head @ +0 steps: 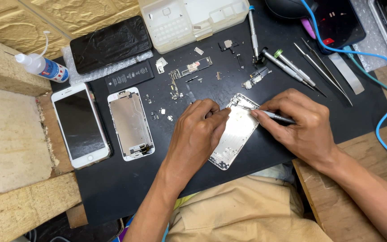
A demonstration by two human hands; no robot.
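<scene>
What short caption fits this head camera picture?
Left hand steadies an empty silver phone shell while the right hand works a screwdriver into it.

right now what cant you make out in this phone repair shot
All in the head view:
- Tool tip: too small to tell what it touches inside the phone shell.
- Shell's left side: covered by the left hand.
- Tool shaft: mostly hidden in the right hand.
- Loose screws on the black mat: too small to tell apart.
- Dark device, top right: cut off by the frame edge.
</scene>
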